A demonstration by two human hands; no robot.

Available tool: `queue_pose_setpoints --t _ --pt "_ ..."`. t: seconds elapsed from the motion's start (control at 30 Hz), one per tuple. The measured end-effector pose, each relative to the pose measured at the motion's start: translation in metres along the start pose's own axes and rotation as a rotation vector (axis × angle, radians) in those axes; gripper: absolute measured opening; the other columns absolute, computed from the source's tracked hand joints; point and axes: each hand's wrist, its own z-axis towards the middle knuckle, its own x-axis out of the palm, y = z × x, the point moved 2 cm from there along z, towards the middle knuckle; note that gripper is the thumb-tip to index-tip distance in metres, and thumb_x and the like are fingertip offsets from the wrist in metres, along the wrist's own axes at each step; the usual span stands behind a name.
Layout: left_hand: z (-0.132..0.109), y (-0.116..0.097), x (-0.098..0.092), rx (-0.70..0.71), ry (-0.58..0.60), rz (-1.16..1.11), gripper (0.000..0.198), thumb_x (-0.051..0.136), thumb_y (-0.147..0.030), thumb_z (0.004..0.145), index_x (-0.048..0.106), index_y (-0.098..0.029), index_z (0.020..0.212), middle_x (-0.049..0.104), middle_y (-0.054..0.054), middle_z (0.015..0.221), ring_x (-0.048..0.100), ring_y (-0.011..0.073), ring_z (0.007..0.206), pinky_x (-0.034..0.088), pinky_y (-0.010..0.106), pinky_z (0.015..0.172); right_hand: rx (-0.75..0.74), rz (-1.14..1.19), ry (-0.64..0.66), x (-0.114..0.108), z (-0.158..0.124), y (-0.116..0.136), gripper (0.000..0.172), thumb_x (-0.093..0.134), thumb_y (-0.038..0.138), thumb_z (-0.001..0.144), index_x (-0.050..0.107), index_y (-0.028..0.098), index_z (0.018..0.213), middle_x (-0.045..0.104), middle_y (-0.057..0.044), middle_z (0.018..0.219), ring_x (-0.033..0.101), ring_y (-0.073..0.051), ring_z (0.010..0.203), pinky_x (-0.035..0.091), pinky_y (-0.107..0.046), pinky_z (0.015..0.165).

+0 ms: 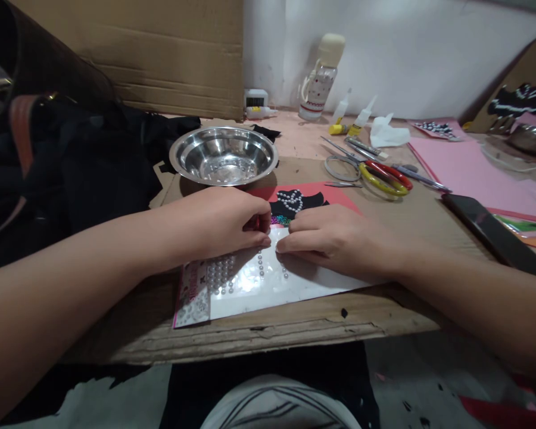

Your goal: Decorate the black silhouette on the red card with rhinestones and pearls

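A sheet of stick-on pearls (245,292) lies on the cardboard-topped table, with rows of pearl beads on its left half. Over its upper edge, my left hand (232,223) has thumb and fingertips pinched together; whatever is between them is too small to make out. Close to its right, my right hand (335,241) rests on the sheet with fingers curled and thumb and forefinger pressed together at the surface. Just behind both hands, a black cutout (310,204) decorated with pearls and a colourful glittery strip lies on red paper (343,199).
A steel bowl (223,156) stands behind my left hand. Scissors (370,173), tweezers (343,185), glue bottles (361,116) and a water bottle (321,77) are further back. A phone (491,229) and pink sheets (455,167) lie right; black cloth (93,161) is left.
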Motion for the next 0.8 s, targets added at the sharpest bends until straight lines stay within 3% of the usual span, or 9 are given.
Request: queue_pose_setpoints --t 0.1,0.27,0.47,0.7,0.8 --pt "0.002 0.003 0.001 0.001 0.002 0.002 0.006 0.069 -0.028 0.085 0.071 -0.025 0.08 0.067 -0.004 0.068 0.053 0.0151 0.056 0.034 0.029 0.056 0.007 0.023 0.006 -0.002 0.001 0.001 0.027 0.048 0.011 0.101 0.073 0.02 0.097 0.062 -0.002 0.08 0.051 -0.014 0.075 0.032 -0.028 0.065" --pt "0.003 0.004 0.0 0.002 0.057 0.009 0.011 0.068 -0.036 0.086 0.072 -0.026 0.082 0.069 -0.002 0.069 0.056 0.0174 0.057 0.035 0.03 0.057 0.154 0.211 0.012 -0.01 0.006 0.003 0.023 0.056 0.011 0.097 0.071 0.02 0.083 0.064 0.001 0.077 0.054 -0.011 0.07 0.038 -0.024 0.066" --pt "0.0 0.002 0.001 0.02 0.004 0.005 0.01 0.065 -0.03 0.089 0.074 -0.025 0.087 0.071 -0.002 0.074 0.057 0.0164 0.061 0.034 0.029 0.058 0.141 0.178 0.028 -0.009 0.006 0.005 0.02 0.058 0.015 0.098 0.077 0.021 0.095 0.074 -0.002 0.088 0.062 -0.015 0.079 0.044 -0.027 0.072" --pt "0.002 0.007 0.001 0.006 0.052 0.005 0.014 0.063 -0.035 0.088 0.074 -0.026 0.091 0.074 -0.001 0.079 0.061 0.0182 0.064 0.036 0.029 0.057 0.144 0.219 0.005 -0.004 0.008 0.002 0.018 0.062 0.016 0.098 0.079 0.021 0.097 0.076 -0.003 0.088 0.066 -0.015 0.082 0.047 -0.027 0.072" --pt "0.003 0.009 0.001 0.011 0.059 -0.039 0.013 0.066 -0.037 0.087 0.073 -0.026 0.087 0.074 -0.001 0.076 0.061 0.0174 0.06 0.036 0.029 0.056 0.222 0.265 -0.09 -0.016 0.004 0.005 0.017 0.062 0.017 0.097 0.078 0.023 0.098 0.077 -0.002 0.088 0.068 -0.015 0.077 0.05 -0.028 0.07"
